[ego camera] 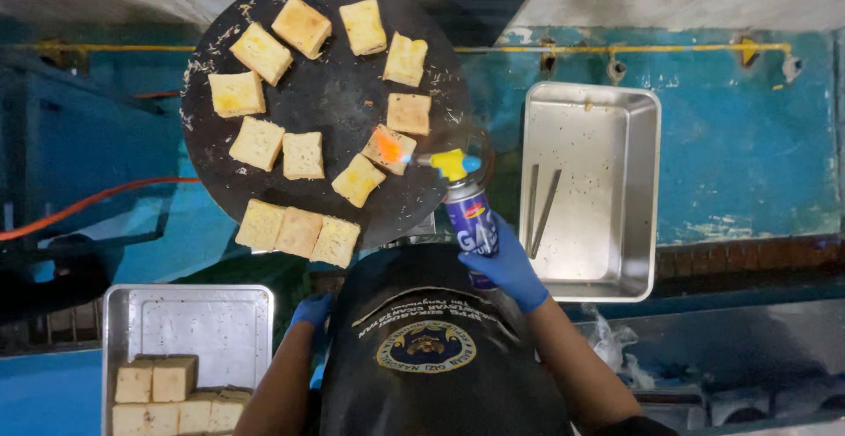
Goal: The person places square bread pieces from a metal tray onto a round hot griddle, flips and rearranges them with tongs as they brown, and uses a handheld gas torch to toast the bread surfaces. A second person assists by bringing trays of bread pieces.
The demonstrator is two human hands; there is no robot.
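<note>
The gas torch (469, 216) sits in your right hand (506, 264), which is clenched around its blue canister, with the flame licking a bread square (389, 147) on the round black griddle (326, 102). Your left hand (310, 311) hangs low near the tray of untoasted cubes (189, 326); its grip can't be told. A second metal tray (590, 190) holds tongs (540, 210).

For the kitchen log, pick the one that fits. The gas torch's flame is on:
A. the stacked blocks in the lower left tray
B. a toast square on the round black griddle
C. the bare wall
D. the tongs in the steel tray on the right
B: the right hand holds the gas torch sideways, and its orange flame lands on a toast square lying on the round black griddle.
</note>
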